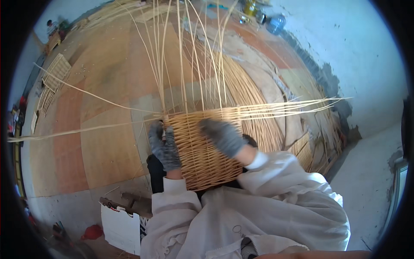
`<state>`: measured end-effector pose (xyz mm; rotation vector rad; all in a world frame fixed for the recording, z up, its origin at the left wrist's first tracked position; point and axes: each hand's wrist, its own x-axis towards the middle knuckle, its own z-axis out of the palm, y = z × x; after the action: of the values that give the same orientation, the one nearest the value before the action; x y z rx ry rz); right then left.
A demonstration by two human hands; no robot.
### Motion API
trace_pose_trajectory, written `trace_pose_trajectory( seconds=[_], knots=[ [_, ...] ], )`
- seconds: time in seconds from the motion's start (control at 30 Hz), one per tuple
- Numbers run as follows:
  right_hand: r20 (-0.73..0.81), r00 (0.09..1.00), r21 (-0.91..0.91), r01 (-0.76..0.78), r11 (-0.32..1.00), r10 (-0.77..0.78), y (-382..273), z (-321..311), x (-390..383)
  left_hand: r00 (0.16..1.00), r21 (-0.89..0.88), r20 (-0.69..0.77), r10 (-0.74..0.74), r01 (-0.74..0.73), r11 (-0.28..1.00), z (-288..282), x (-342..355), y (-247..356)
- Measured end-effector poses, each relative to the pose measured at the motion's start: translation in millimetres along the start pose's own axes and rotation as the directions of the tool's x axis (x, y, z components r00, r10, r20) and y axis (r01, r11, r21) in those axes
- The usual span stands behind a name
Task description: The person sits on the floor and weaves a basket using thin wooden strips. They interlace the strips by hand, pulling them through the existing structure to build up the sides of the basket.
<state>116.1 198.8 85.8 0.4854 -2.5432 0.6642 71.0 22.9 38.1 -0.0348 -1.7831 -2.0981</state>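
A woven wicker panel (207,168) rests over my lap, its far edge bristling with long upright willow rods (180,64). My left hand (164,149), in a grey glove, grips the panel's left edge near the far corner, fingers and thumb on either side of it. Over the panel's upper middle is my right hand (223,136), also gloved in grey. Motion smears its fingers, and whether they touch the weave cannot be made out. Light rods (293,108) stick out past the panel's right side, and two thin ones (108,102) reach out to the left.
A large bundle of loose rods (248,86) lies on the floor beyond the panel to the right. A torn white box (120,226) stands at my lower left. Finished-looking woven panels (57,72) lie at the far left. A blue water jug (276,23) stands by the wall.
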Motion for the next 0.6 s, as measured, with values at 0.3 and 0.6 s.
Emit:
trace_pose_trajectory(
  seconds=[0.3, 0.6],
  knots=[
    [0.355, 0.934, 0.092, -0.013, 0.996, -0.021, -74.1, 11.0, 119.2, 0.966, 0.188, 0.251, -0.066, 0.019, 0.982, -18.1, 38.4, -41.4],
    [0.420, 0.726, 0.856, -0.516, 0.028, 0.544, -10.1, 7.0, 66.1, 0.953, 0.361, 0.245, 0.176, -0.258, 0.896, -15.4, 33.0, -25.9]
  ],
)
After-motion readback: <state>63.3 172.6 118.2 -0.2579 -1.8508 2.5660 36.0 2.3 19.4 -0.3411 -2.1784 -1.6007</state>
